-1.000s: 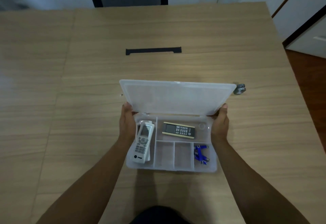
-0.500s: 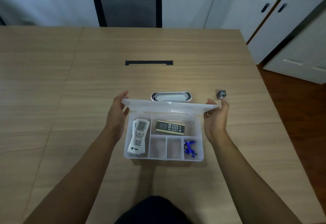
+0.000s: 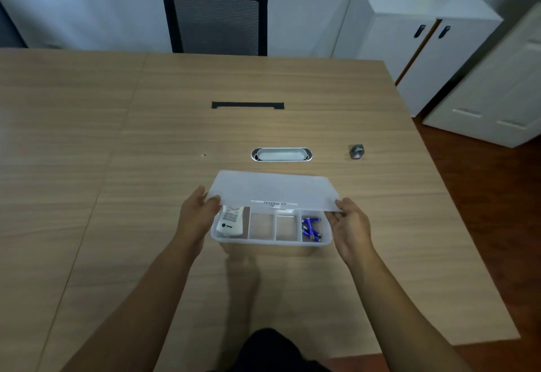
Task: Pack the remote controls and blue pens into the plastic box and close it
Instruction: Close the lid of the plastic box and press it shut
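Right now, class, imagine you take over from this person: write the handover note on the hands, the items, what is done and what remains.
Left hand grips the lid's left corner; right hand grips its right corner.
Lid is partly lowered over the plastic box, not shut.
White remote lies in the left compartment; blue pens in the right one. The rear compartment is hidden under the lid.
Done: packing, as far as visible.
Left: press the lid closed.
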